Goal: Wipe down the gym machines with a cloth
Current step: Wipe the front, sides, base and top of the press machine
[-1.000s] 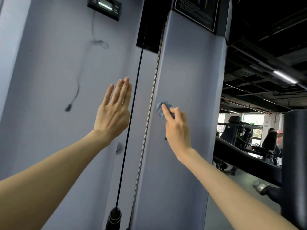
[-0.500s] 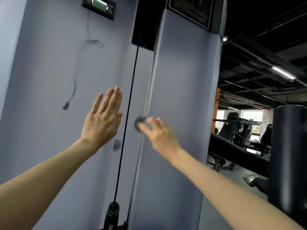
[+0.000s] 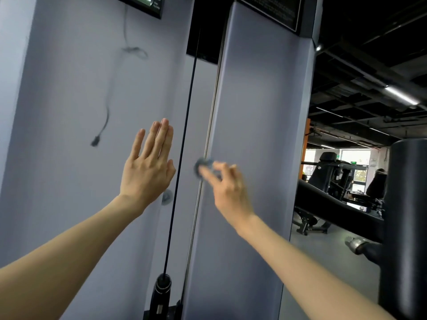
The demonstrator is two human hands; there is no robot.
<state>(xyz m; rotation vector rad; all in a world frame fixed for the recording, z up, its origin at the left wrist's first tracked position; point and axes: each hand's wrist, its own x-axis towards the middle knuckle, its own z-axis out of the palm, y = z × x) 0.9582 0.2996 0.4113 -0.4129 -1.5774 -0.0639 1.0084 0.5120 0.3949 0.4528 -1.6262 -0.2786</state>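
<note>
Pinching a small blue-grey cloth (image 3: 203,166) between thumb and fingertips, the right hand (image 3: 227,188) reaches up to the left edge of the grey column (image 3: 261,135). Its other fingers are loosely curled. The cloth is bunched into a wad right where the column's left edge meets the thin steel rod (image 3: 209,135) that runs up alongside it. The hand and cloth are blurred, so whether the wad presses on the rod or on the column face cannot be told.

The left hand (image 3: 147,172) is held flat and wide open, left of the column. Its fingers are straight, close together and pointing up, and it holds nothing. It sits in front of the grey panel (image 3: 69,158) left of the column; whether the palm touches the panel cannot be told.

Between the two hands a black cable (image 3: 187,135) runs down just left of the column, ending in a black fitting (image 3: 163,287) near the column's foot. A small round knob (image 3: 166,197) shows on the panel just below the left hand.

High up left of the column hangs a small display unit (image 3: 143,3), with a thin wire (image 3: 107,116) dangling from it down the panel. A dark placard (image 3: 270,10) is fixed at the column's top. Right of the column stand a black padded roller (image 3: 406,227) and, further back, other black machines (image 3: 332,172).
</note>
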